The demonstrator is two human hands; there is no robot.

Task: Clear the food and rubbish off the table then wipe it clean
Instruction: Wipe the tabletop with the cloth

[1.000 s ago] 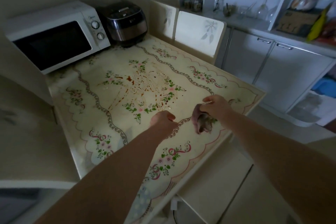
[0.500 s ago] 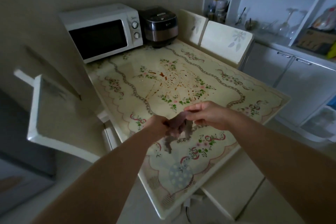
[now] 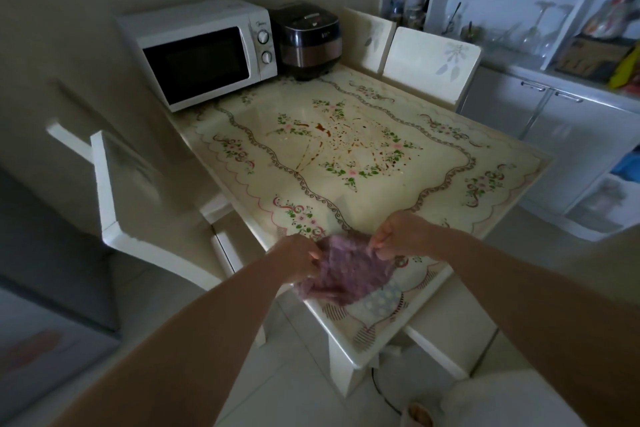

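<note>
Both forearms reach forward from the lower edge of the view and meet above the near corner of the tabletop (image 3: 349, 199). The left hand (image 3: 298, 258) and the right hand (image 3: 399, 236) hold a purple cloth (image 3: 343, 272) stretched between them. The left fingers (image 3: 314, 255) are curled round the cloth's left edge, and the right fingers (image 3: 379, 246) pinch its upper right edge. The cloth hangs crumpled below the hands, over the near corner of the tabletop; whether its lower edge touches the surface cannot be told. The tabletop carries a cream floral covering with scalloped borders. Brown sauce stains (image 3: 320, 135) and scattered specks lie at its centre, well apart from the cloth. A white chair (image 3: 114, 208) stands at the left side of the table, its back turned to the camera. At the far left corner of the tabletop sits a white microwave oven (image 3: 204, 52), door closed, with a dark rice cooker (image 3: 310, 38) just beside it on the right. Two cream chair backs (image 3: 429, 62) stand against the far edge. Beyond them a white cabinet (image 3: 554, 128) runs along the wall, and upturned wine glasses (image 3: 540, 28) stand on its counter under open shelves.
</note>
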